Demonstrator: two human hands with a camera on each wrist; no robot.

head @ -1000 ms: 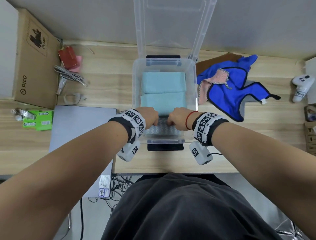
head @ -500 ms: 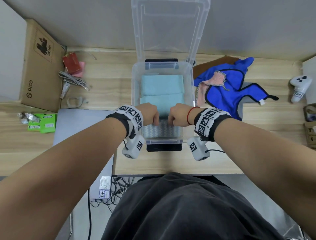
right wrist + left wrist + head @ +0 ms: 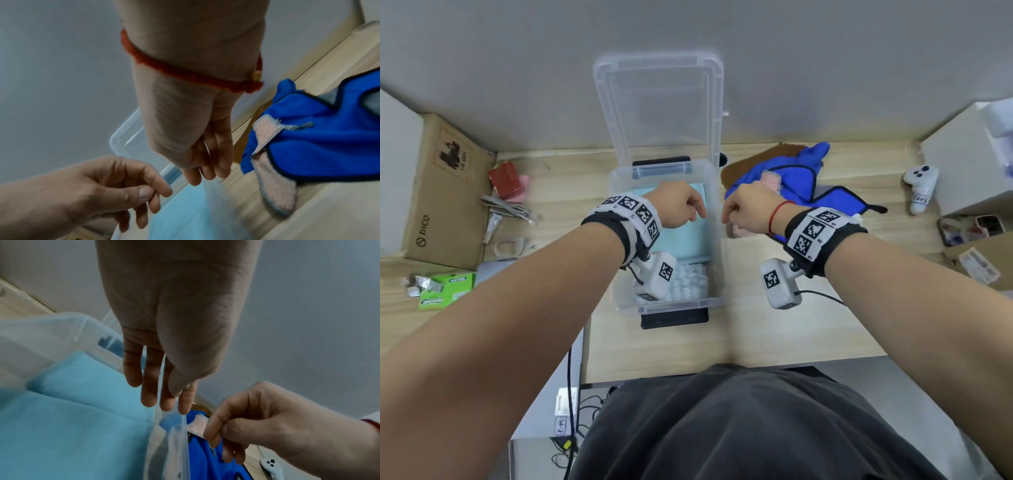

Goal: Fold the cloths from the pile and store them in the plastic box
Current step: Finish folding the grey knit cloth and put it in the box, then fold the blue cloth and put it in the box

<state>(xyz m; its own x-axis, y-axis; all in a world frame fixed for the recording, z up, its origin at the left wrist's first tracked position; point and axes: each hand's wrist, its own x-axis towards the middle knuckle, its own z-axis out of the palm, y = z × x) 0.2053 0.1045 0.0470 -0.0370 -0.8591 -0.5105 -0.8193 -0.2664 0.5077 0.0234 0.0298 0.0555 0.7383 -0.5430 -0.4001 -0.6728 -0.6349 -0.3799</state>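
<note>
Three folded cloths lie in the clear plastic box — two light blue cloths and a white one nearest the person. More wait in the pile on the surface, just right of the box. The box's long side points away from the person. Left hand and right hand hang loose — each grip holds nothing.
</note>
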